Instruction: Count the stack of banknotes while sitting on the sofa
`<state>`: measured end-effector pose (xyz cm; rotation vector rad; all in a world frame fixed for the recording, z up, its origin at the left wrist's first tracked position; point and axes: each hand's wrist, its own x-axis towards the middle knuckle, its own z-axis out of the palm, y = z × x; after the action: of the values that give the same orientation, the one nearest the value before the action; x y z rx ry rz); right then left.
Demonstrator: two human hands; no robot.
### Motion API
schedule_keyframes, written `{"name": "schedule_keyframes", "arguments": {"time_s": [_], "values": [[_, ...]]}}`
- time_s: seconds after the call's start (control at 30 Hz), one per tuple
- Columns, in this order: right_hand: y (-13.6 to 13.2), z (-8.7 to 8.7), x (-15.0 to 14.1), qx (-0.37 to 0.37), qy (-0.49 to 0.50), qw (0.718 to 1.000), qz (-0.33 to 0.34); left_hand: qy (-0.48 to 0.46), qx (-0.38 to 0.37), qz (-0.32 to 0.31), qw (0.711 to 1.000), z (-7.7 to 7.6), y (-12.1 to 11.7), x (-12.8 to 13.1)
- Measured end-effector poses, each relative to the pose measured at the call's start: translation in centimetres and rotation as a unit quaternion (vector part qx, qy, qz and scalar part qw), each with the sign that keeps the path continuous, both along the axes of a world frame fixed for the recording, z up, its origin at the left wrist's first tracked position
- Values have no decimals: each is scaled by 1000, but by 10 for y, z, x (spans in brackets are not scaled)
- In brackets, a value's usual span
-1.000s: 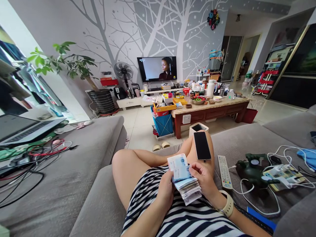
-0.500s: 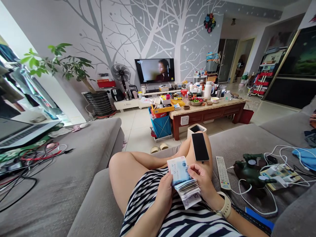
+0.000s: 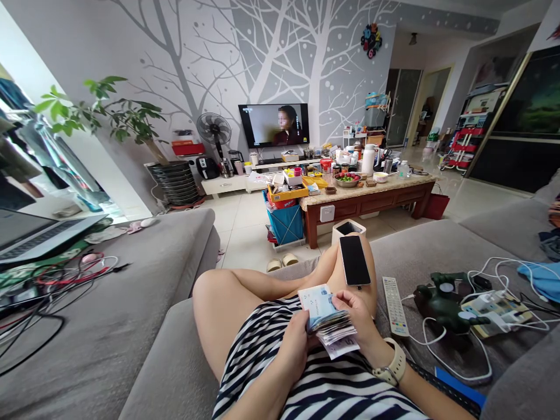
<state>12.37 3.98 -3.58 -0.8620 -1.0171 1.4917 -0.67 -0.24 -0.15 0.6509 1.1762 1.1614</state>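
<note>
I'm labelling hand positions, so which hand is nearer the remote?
Right. The right hand holds the right side of the paper notes, left of and apart from the remote. The left hand holds their left side, farther away.

Over by the painted wall [image 3: 258, 35] a TV [image 3: 258, 116] is on, a person [image 3: 289, 128] on its screen, with a fan [image 3: 214, 129] to its left and a plant [image 3: 131, 122] further left in a black pot [image 3: 172, 185]. A clock [image 3: 371, 41] of coloured numerals hangs up to the right. The tabletop [image 3: 385, 188] is crowded, with a fruit bowl [image 3: 349, 184] and a white flask [image 3: 368, 161] near each other. A blue bin [image 3: 286, 226] stands just beside its left end, pale slippers [image 3: 289, 259] on the floor [image 3: 245, 233] nearby. Here on the grey sofa [image 3: 166, 268], a laptop [image 3: 56, 236] sits at the left by tangled cables [image 3: 52, 318]; over to the right lie a remote [image 3: 396, 309], a dark green figure [image 3: 444, 309] and a power strip [image 3: 481, 322].
</note>
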Motion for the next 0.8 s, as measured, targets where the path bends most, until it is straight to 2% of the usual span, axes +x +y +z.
{"name": "schedule_keyframes", "arguments": {"time_s": [0.07,0.17,0.27,0.4,0.63,0.8], "values": [[-2,0,0,-1,9,1000,5,9,-1,-3,1000,1,0,1],[-6,2,0,14,3,1000,10,11,46,-11,999,6,-1,2],[-9,6,0,37,-16,999,13,7,73,7,997,11,-2,3],[-14,12,1,66,-37,997,16,8,75,45,996,11,-2,2],[-19,19,3,100,-65,993,21,-55,67,45,995,7,-1,1],[-19,20,3,89,-50,995,20,-88,65,44,993,6,-2,2]]}}
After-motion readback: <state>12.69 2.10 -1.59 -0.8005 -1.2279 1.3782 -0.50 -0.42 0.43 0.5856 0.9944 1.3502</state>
